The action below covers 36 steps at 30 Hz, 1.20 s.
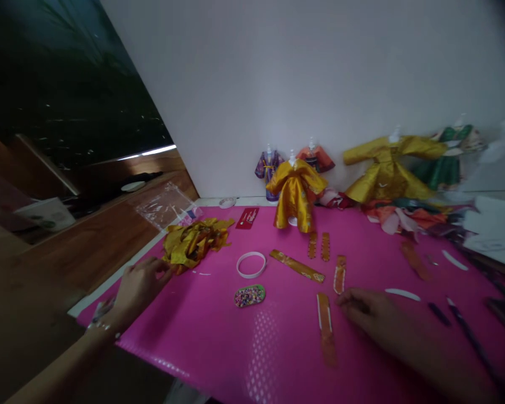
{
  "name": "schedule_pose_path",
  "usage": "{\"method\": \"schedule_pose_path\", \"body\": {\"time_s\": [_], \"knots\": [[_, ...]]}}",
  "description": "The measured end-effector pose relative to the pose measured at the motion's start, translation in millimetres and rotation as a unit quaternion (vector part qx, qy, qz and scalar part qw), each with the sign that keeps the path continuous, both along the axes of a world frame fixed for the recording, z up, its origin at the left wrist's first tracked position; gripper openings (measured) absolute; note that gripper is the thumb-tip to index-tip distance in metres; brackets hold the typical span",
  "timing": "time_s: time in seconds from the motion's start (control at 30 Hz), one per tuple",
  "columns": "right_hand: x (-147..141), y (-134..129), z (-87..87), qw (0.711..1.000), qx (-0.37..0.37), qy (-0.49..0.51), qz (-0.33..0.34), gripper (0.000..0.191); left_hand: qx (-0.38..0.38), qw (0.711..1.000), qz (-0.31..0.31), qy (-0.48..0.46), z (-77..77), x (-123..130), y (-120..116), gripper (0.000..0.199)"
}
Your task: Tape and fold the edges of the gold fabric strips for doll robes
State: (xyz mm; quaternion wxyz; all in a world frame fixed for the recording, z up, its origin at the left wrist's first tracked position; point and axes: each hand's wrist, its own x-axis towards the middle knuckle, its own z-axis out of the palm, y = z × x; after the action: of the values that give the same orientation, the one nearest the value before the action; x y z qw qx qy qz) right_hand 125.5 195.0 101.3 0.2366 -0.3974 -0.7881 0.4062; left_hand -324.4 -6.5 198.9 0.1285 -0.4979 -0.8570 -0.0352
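My left hand reaches the near left edge of a heap of gold fabric scraps. Its fingers are bent in a pinch at the cloth. My right hand rests low over the pink table, fingers curled together. Its fingertips are beside the lower end of a small orange strip with a white edge; anything inside them is hidden. Just left of that hand lies a longer orange strip. A gold patterned strip and two short strips lie further back.
A white ring of tape and an oval tin of colourful beads sit mid-table. Small dress forms in a gold robe and other outfits stand along the wall. A pencil, white curved pieces and a red card lie about.
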Motion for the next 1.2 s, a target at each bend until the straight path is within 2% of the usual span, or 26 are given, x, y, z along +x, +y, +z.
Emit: {"method": "schedule_pose_path", "body": {"time_s": [0.07, 0.17, 0.27, 0.33, 0.4, 0.5, 0.63, 0.8, 0.97, 1.2], "knots": [[-0.5, 0.4, -0.3, 1.0, -0.009, -0.004, 0.008, 0.024, 0.018, 0.998, -0.061, 0.01, -1.9, 24.1, 7.3, 0.027], [-1.2, 1.3, 1.9, 1.0, -0.016, -0.012, 0.014, 0.021, 0.035, 0.984, -0.174, -0.006, -10.2, 76.5, 19.2, 0.028], [-2.1, 2.1, 4.8, 0.999, -0.019, -0.023, 0.012, 0.019, 0.019, 0.957, -0.286, -0.047, -25.3, 138.2, 32.2, 0.026], [-2.9, 2.5, 5.4, 0.999, -0.021, -0.034, 0.009, 0.012, -0.003, 0.938, -0.338, -0.077, -37.1, 176.4, 43.6, 0.028], [-3.7, 2.9, 4.9, 0.998, -0.024, -0.049, 0.008, 0.01, -0.025, 0.926, -0.362, -0.102, -47.6, 207.5, 58.4, 0.024], [-4.8, 3.5, 4.6, 0.997, -0.025, -0.069, 0.008, 0.021, -0.053, 0.929, -0.343, -0.128, -56.7, 238.2, 85.0, 0.018], [-6.3, 3.6, 8.7, 0.996, -0.019, -0.083, 0.016, 0.02, -0.082, 0.937, -0.304, -0.149, -57.4, 255.9, 115.8, 0.013], [-7.7, 2.0, 15.1, 0.995, -0.017, -0.091, 0.026, 0.02, -0.102, 0.938, -0.276, -0.182, -56.7, 259.9, 136.2, 0.014], [-7.7, 2.8, 14.3, 0.994, -0.012, -0.105, 0.028, 0.021, -0.098, 0.931, -0.269, -0.225, -66.2, 256.8, 146.7, 0.015], [-6.6, 5.3, 6.7, 0.994, -0.003, -0.103, 0.035, 0.023, -0.069, 0.907, -0.272, -0.315, -76.6, 253.2, 147.8, 0.015]]}}
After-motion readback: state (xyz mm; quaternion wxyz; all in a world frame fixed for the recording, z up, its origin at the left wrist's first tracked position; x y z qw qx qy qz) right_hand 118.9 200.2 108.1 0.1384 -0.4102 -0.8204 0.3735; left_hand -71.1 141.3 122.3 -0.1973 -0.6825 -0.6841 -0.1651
